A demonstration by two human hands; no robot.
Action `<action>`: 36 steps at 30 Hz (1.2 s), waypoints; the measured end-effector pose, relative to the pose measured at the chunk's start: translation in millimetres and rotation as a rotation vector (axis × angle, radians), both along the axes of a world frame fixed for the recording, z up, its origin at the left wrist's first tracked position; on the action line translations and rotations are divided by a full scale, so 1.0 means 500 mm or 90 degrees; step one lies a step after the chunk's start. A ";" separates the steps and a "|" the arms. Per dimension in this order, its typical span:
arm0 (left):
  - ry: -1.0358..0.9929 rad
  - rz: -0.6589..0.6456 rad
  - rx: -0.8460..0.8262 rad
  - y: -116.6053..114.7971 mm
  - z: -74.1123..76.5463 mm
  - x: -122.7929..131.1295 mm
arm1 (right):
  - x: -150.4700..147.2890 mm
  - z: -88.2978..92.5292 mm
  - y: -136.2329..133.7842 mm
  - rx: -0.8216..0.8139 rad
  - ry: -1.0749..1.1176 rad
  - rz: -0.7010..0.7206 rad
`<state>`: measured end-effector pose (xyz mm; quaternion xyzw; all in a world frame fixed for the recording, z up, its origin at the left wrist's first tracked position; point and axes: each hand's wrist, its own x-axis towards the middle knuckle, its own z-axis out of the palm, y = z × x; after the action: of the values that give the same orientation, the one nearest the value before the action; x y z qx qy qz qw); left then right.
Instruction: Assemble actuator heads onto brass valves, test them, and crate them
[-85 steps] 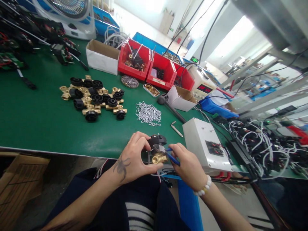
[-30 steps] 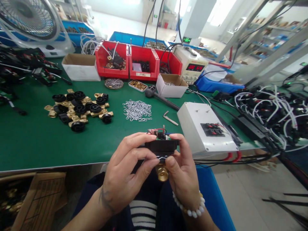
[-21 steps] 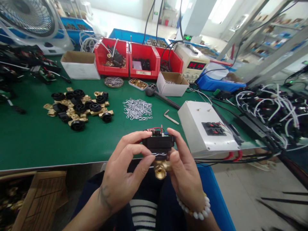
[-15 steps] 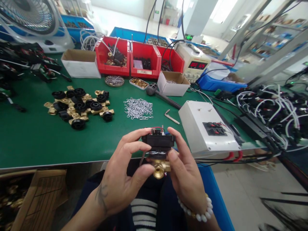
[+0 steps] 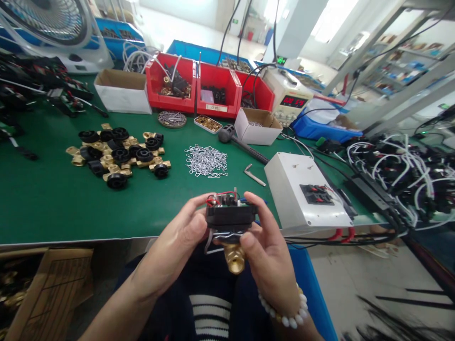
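Between my two hands, just off the table's front edge, is a motorized brass valve (image 5: 232, 218): a black housing with an exposed circuit board and red and blue wires on top, and a brass body (image 5: 234, 258) below. My left hand (image 5: 181, 241) grips the housing's left side, thumb against its front corner. My right hand (image 5: 268, 244) holds the other side, thumb near the neck above the brass body. A bent metal wire shows across that neck. Beyond my hands lies a pile of silver spring clips (image 5: 206, 161). Several brass valve bodies with black caps (image 5: 119, 154) stand to the left.
A grey box with black terminals (image 5: 309, 192) is at right, near a hex key (image 5: 254, 175) and a black mallet (image 5: 241, 142). Red bins (image 5: 216, 110), a white carton (image 5: 122, 97) and a power supply (image 5: 284, 97) line the back. Tangled white cables (image 5: 401, 175) lie far right.
The valve has turned and tipped slightly, so its top board shows more and its brass opening sits lower. My left thumb has moved from beside the brass up to the black housing.
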<state>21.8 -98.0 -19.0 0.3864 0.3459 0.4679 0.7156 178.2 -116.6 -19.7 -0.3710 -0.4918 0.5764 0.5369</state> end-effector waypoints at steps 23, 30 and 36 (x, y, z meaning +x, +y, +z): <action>-0.043 0.072 -0.087 -0.004 0.054 0.005 | 0.340 0.052 0.313 0.058 -0.745 -0.200; -0.087 0.055 -0.052 -0.001 0.038 0.009 | 0.305 0.058 0.296 0.037 -0.767 -0.218; -0.057 0.048 -0.070 -0.005 0.039 0.012 | 0.301 0.062 0.294 0.017 -0.757 -0.218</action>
<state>27.8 -100.4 0.4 0.3116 0.3530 0.4916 0.7325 328.5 30.2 11.2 -0.6956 -0.6475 0.1702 0.2607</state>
